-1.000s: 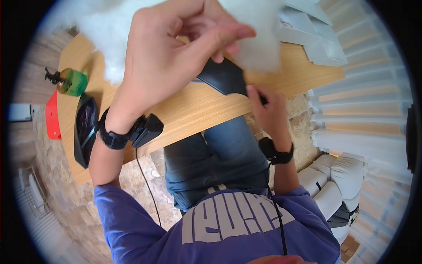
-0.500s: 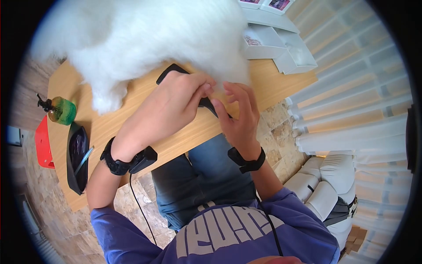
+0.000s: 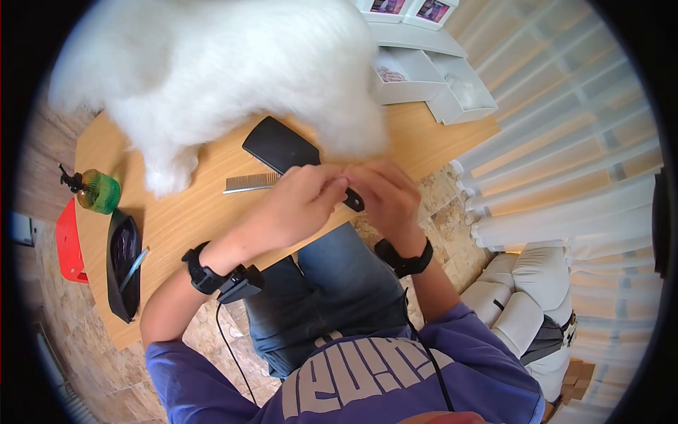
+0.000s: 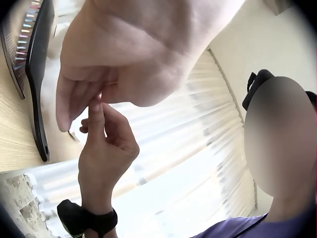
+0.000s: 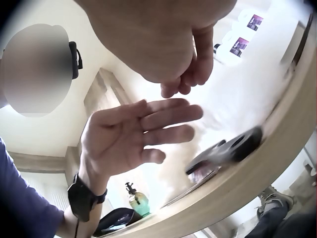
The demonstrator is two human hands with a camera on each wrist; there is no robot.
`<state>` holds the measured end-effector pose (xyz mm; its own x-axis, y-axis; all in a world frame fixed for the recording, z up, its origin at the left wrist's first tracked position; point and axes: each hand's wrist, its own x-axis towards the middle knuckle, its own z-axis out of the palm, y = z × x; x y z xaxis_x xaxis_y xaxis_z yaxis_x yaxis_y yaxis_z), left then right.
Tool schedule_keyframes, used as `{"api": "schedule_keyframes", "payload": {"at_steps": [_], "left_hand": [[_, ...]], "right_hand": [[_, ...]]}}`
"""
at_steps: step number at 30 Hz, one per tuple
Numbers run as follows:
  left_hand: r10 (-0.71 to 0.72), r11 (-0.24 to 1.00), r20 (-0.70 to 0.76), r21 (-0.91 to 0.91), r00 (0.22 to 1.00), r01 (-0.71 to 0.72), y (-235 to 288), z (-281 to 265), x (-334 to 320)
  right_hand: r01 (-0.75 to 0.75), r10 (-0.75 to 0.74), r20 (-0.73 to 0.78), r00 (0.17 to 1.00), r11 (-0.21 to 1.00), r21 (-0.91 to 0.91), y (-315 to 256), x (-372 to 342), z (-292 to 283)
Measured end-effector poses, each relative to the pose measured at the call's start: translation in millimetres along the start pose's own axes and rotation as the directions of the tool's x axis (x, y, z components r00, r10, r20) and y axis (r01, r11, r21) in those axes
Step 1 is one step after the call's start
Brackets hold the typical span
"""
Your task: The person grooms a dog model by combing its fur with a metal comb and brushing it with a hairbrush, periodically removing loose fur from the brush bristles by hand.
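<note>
My left hand point(image 3: 300, 201) and right hand point(image 3: 388, 201) meet at their fingertips above the table's front edge. In the right wrist view the left hand point(image 5: 136, 136) has its fingers spread and fairly straight. The right hand point(image 4: 106, 148) has its thumb raised against the left fingers in the left wrist view; whether anything small is between the fingertips cannot be seen. Beneath the hands lies a black paddle brush point(image 3: 281, 145), its handle partly covered. A metal comb point(image 3: 247, 182) lies beside it. White fur of an animal point(image 3: 247, 63) stands just behind.
At the left are a green pump bottle point(image 3: 99, 192), a black pouch point(image 3: 123, 265) with a light-blue stick, and a red object point(image 3: 69, 244) beyond the table point(image 3: 205, 226). White open boxes point(image 3: 417, 85) sit at the back right, near a sheer curtain point(image 3: 558, 162).
The left hand has come down from its raised position and the right hand has left the brush; both have come together. The head view has shifted, and the comb now shows.
</note>
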<state>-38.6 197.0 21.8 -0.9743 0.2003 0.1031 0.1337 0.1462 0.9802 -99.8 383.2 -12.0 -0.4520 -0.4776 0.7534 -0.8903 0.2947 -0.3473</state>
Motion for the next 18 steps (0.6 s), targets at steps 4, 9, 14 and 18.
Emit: {"api": "schedule_keyframes", "payload": {"at_steps": [4, 9, 14, 18], "left_hand": [[-0.003, 0.964, 0.041, 0.266, 0.999, -0.008, 19.3, 1.6, -7.4], [0.108, 0.945, -0.025, 0.313, 0.994, -0.095, 20.9, -8.1, -5.5], [0.109, 0.936, 0.017, 0.334, 0.994, -0.109, 23.1, 0.6, -10.1], [0.119, 0.938, 0.023, 0.325, 0.993, -0.12, 30.6, 1.4, -11.9]], "right_hand": [[-0.262, 0.26, -0.036, 0.965, 0.958, -0.116, 44.8, 10.4, -21.7], [-0.481, 0.454, -0.183, 0.872, 0.864, -0.146, 151.8, 49.3, -86.5], [-0.422, 0.412, -0.12, 0.903, 0.802, -0.422, 278.2, 79.2, -141.3], [-0.319, 0.533, 0.144, 0.834, 0.678, -0.663, 328.1, 83.4, -153.2]]}}
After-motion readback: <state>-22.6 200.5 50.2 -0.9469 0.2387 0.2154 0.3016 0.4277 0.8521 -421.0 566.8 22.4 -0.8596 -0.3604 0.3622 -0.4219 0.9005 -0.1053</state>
